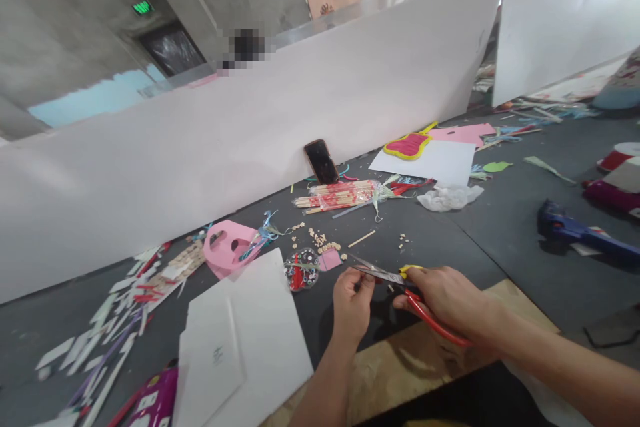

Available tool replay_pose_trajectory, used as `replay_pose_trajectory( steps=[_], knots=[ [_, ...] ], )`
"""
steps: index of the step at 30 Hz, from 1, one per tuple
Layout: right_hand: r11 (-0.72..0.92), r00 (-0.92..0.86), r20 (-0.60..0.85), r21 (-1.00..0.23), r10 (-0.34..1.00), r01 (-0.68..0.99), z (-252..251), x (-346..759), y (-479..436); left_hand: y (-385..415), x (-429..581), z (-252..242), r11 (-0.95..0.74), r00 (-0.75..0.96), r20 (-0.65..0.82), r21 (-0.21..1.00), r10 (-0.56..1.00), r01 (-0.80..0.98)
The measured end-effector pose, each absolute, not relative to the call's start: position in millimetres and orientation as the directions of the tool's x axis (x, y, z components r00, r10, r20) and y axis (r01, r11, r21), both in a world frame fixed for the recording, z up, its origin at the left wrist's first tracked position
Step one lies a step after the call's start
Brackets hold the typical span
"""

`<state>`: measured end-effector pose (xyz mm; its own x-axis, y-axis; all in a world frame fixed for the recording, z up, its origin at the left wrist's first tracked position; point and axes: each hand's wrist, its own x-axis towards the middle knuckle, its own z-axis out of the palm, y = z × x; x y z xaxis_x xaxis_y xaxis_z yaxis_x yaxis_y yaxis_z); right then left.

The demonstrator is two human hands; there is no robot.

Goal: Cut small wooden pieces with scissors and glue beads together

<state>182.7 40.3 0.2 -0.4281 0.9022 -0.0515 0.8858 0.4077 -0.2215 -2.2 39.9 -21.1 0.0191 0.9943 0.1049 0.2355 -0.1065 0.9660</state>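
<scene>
My right hand (pixel 450 297) grips a pair of scissors (pixel 395 278) with red and yellow handles, blades pointing left and slightly apart. My left hand (pixel 353 303) is pinched closed right at the blades, holding something too small to make out. Both hands hover over the dark table (pixel 450 240), just in front of a round clear case of small red bits (pixel 301 269) and a small pink square (pixel 330 259). Small wooden bits (pixel 320 239) lie scattered beyond.
White sheets (pixel 245 340) lie at my left, a brown board (pixel 400 367) under my arms. A phone (pixel 321 161) leans on the white partition (pixel 250 133). A packet of sticks (pixel 340 195), pink foam piece (pixel 227 247), paper strips (pixel 110 320) and blue glue gun (pixel 575 230) lie around.
</scene>
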Motion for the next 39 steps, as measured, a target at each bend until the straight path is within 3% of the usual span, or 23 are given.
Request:
replay_pose_trajectory(
  steps=[8, 18, 20, 24, 29, 33, 39],
  knots=[
    [0.46, -0.477, 0.001, -0.273, 0.879, 0.845, 3.5, 181.4, 41.5, 40.4, -0.7, -21.4, -0.058, -0.026, 0.059, 0.998, 0.998, 0.008],
    [0.463, -0.498, -0.021, -0.337, 0.867, 0.82, 6.9, 183.8, 44.1, 41.1, -0.9, -20.3, 0.1, 0.088, -0.073, 0.931, 0.993, -0.351],
    [0.441, -0.485, -0.047, -0.346, 0.874, 0.828, 4.1, 183.4, 44.1, 41.2, -0.5, -20.5, 0.088, 0.072, -0.069, 0.951, 0.995, -0.296],
    [0.416, -0.462, -0.058, -0.346, 0.885, 0.841, 1.5, 181.9, 42.8, 40.1, -0.9, -17.3, -0.041, 0.018, 0.041, 0.999, 0.999, 0.005],
    [0.385, -0.436, -0.085, -0.339, 0.896, 0.858, 7.2, 180.4, 40.0, 37.7, -3.4, -18.1, -0.123, -0.097, 0.155, 0.952, 0.983, 0.28],
    [0.434, -0.457, -0.016, -0.283, 0.889, 0.855, 11.4, 182.5, 40.8, 37.6, -5.1, -21.9, -0.199, -0.124, 0.25, 0.925, 0.96, 0.324],
    [0.469, -0.487, 0.002, -0.278, 0.873, 0.839, 10.0, 186.0, 42.0, 39.6, -5.8, -17.8, -0.2, -0.025, 0.213, 0.948, 0.977, 0.249]
  ],
)
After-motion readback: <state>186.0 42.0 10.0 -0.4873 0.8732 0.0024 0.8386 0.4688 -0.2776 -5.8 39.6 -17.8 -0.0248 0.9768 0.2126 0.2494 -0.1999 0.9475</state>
